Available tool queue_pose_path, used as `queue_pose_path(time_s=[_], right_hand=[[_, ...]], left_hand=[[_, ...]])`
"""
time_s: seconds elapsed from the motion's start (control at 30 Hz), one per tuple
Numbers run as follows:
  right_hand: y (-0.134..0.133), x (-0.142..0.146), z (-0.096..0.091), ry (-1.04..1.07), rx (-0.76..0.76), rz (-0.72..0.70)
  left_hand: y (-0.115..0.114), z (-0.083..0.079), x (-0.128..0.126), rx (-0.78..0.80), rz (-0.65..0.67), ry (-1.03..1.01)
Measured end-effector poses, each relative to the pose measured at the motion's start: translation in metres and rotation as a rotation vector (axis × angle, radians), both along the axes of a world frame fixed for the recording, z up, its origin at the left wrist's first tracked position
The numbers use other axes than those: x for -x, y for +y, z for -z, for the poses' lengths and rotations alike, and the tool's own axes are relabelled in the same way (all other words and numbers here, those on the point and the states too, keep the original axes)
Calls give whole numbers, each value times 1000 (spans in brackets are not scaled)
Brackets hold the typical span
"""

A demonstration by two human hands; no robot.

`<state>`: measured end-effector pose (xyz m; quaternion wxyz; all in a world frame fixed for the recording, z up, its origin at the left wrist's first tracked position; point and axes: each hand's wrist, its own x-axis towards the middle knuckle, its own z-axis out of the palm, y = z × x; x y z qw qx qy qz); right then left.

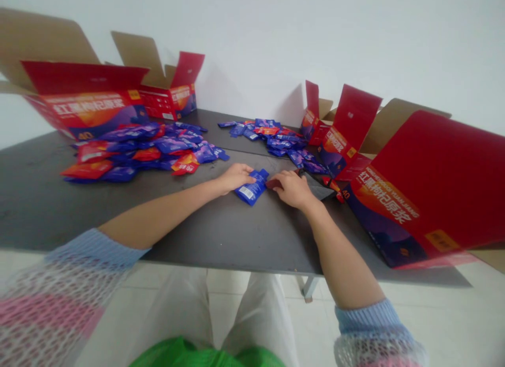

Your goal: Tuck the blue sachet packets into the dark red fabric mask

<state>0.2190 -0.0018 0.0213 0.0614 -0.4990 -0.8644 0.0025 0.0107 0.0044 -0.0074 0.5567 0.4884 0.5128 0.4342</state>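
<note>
Lightly, left hand (235, 178) touches glossy blue sachet (251, 188).

Narrow gap left between two sachet heaps on the surface (221, 240)

Open surface is left nearest the edge, below the left hand (235, 178) and right hand (289, 190). Sideways reach is blocked by the left sachet heap (136, 151), the right sachet heap (280, 140) and the red carton (410, 198) beyond it

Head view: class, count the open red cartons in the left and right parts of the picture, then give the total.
Left cartons: 2
Right cartons: 3
Total: 5
</note>
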Motion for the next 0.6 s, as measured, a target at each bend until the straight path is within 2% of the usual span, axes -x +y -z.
queue_pose_path(time_s=[0.2,0.27,0.33,0.43,0.47,0.53,0.6], right_hand=[[-2,1,-3,-23,1,0],[-4,1,-4,-26,5,2],[-6,1,-5,-23,8,1],[-7,2,-4,-11,-14,-9],[-8,3,-3,-8,-25,-9],[-9,7,-1,-7,-46,-4],[-9,11,0,-15,-66,7]], left_hand=[[-3,5,-3,-26,-35,0],[-1,4,3,-56,-102,28],[4,-3,16,-96,-226,95],[13,-27,53,-192,-461,370],[15,-38,67,-266,-529,503],[16,-62,94,-345,-618,630],[13,-84,114,-508,-747,1053]])
